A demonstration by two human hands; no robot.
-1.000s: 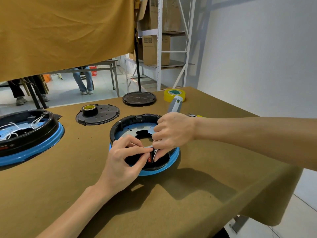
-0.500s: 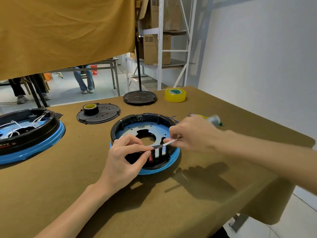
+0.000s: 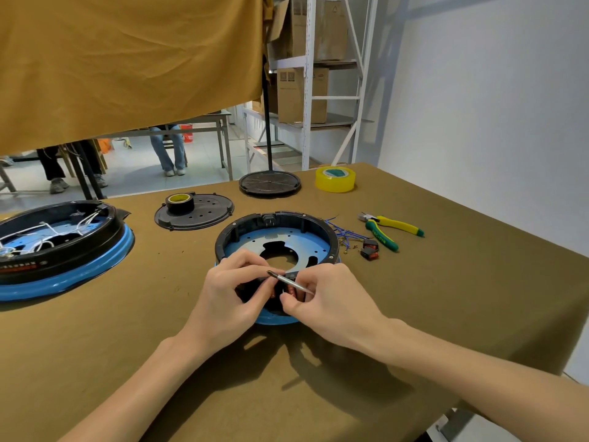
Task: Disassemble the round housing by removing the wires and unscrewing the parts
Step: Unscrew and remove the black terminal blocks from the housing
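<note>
Head view: both hands at the near rim of the round housing point(image 3: 276, 237), mid-table.
We see our right hand point(image 3: 322, 301) pinching a screwdriver bit point(image 3: 288, 281); left hand point(image 3: 232, 291) curls around a black part, mostly hidden by fingers.

Green handle of pliers point(image 3: 384, 240): yellow lettering, too small to read. Cardboard boxes point(image 3: 302, 94): printed marks, illegible.
</note>
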